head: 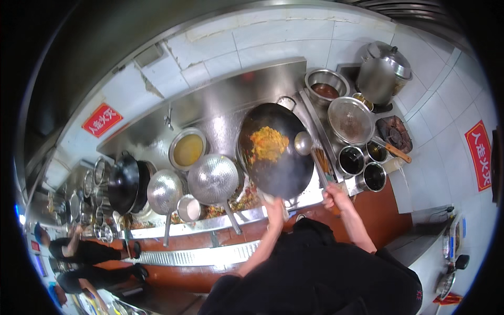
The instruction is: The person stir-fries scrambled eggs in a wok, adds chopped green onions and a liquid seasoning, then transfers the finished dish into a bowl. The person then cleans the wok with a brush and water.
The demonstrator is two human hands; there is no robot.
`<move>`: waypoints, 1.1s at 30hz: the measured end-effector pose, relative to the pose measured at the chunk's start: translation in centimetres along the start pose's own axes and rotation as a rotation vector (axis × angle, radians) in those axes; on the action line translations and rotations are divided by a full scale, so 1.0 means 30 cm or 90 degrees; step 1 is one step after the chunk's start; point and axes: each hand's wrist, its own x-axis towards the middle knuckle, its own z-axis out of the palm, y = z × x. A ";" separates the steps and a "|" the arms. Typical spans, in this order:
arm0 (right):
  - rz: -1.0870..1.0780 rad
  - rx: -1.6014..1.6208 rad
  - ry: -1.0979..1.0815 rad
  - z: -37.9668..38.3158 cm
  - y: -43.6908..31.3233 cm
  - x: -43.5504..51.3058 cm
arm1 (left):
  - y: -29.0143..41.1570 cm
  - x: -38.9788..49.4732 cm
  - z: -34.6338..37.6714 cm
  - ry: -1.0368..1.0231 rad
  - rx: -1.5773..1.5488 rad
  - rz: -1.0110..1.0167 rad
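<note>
A large black wok (279,177) sits on the steel range, with a yellow and orange mass of food, egg-like, (269,143) left of its middle. Light steam or smoke rises near the wok's lower part. My left hand (277,212) grips a pale cloth (285,208) at the wok's near rim. In my right hand (336,196) is the handle of a metal ladle (303,143), whose bowl is over the wok's right side. A bamboo brush (323,159) lies beside the ladle's handle.
Left of the wok are two perforated steel strainers (213,179), a pot of yellowish liquid (188,150) and another black wok (124,184). On the right stand a fine-mesh strainer (351,120), several dark-filled containers (351,160) and a lidded pot (378,75). Two people stand at far left.
</note>
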 end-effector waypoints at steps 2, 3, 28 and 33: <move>0.037 0.071 -0.030 0.055 0.040 0.027 | -0.118 -0.053 -0.012 0.020 -0.033 0.043; 0.117 0.137 -0.045 0.075 0.052 0.034 | -0.160 -0.059 -0.014 0.049 -0.111 -0.043; 0.320 0.925 -0.324 0.003 0.297 -0.276 | -0.153 -0.197 -0.204 -0.178 -0.183 -0.510; 0.276 0.981 -0.302 -0.027 0.348 -0.437 | -0.237 -0.287 -0.218 -0.171 0.035 -0.536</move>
